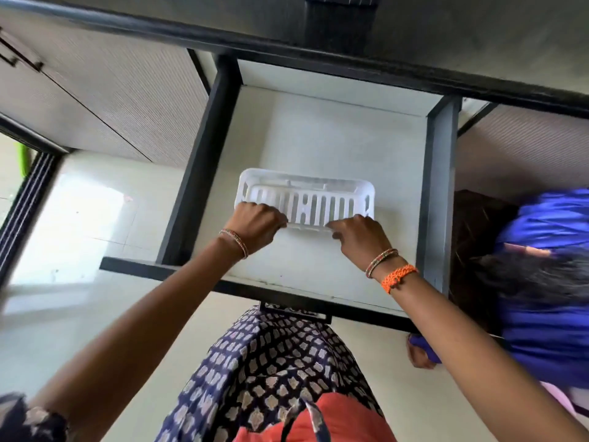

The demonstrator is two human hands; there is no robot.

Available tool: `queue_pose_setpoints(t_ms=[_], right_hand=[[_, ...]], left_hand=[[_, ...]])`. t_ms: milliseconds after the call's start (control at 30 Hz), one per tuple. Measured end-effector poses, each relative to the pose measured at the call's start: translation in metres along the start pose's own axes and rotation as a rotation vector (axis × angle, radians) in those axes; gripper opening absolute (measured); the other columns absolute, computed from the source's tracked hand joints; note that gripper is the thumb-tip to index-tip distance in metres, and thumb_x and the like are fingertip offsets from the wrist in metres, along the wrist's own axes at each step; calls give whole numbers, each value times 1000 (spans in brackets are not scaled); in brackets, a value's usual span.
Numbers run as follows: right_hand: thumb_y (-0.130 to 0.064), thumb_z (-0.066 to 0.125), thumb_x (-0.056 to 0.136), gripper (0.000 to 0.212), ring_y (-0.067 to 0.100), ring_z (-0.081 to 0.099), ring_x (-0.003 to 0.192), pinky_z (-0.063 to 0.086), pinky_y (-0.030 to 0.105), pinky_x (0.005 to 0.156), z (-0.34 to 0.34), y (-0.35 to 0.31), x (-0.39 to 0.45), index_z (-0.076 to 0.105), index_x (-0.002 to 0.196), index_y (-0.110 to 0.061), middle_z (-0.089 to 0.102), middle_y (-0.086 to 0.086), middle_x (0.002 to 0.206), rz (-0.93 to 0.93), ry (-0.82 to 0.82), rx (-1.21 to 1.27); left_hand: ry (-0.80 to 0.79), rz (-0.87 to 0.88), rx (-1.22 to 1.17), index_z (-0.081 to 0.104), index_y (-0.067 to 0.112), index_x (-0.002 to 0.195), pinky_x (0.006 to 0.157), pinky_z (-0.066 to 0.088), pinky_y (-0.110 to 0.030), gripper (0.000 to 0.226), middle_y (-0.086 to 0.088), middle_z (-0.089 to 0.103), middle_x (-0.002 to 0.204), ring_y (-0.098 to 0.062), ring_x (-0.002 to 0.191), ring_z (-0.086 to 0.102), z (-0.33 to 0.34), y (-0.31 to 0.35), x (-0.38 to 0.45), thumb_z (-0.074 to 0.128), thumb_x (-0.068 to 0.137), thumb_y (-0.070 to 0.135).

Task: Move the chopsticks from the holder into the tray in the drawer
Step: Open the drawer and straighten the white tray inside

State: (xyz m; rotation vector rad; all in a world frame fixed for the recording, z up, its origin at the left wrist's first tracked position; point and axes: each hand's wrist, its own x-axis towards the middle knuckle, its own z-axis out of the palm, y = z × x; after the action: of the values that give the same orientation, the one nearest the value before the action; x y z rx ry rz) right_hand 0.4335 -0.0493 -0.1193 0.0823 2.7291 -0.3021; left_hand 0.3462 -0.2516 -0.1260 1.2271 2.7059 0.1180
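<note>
A white slotted plastic tray (306, 189) lies on the pale floor of the open drawer (334, 145). My left hand (255, 223) grips the tray's near rim at its left end. My right hand (360, 237) pinches the same near rim toward its right end. The tray holds nothing that I can see. No chopsticks and no holder are in view.
The drawer has dark side walls (204, 154) and a dark front edge with a handle (296, 309) close to my body. A dark counter edge (318, 55) runs above. Another person in blue (548, 282) crouches at the right. Pale floor tiles (79, 218) lie to the left.
</note>
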Motion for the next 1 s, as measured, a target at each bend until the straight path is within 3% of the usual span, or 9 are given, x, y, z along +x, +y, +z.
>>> queue_pose_setpoints(t_ms=[133,300,567,867,1000], right_hand=[[-2,51,88,31,31,67,100,56,34,80,18,0,-21,70,108,-17,73,8,106,-3,-38,-12],[1,49,87,36,32,65,105,56,37,86,31,-3,-30,69,113,-14,70,12,111,22,-34,14],[9,44,85,41,32,65,104,56,36,85,30,-5,-25,68,113,-10,70,11,111,93,-24,28],[6,45,88,44,27,64,112,55,35,88,22,-2,-6,65,122,-15,71,5,114,155,-33,44],[10,44,85,55,24,63,115,53,33,92,11,4,11,61,128,-20,69,4,119,191,-14,86]], left_hand=[[-139,28,44,70,18,96,64,40,-30,24,-12,74,99,-36,88,68,8,17,-16,47,92,23],[-219,-8,81,68,24,106,76,46,-32,27,-11,70,110,-34,99,64,9,23,-11,45,93,21],[-220,-106,-22,70,23,100,76,46,-31,24,-9,70,109,-32,101,63,17,19,-3,48,90,20],[-199,-184,-240,72,29,94,76,48,-31,18,0,74,98,-25,97,65,21,-9,21,62,83,37],[-198,-198,-282,73,30,93,71,46,-28,18,0,74,98,-23,99,64,21,-16,37,62,82,39]])
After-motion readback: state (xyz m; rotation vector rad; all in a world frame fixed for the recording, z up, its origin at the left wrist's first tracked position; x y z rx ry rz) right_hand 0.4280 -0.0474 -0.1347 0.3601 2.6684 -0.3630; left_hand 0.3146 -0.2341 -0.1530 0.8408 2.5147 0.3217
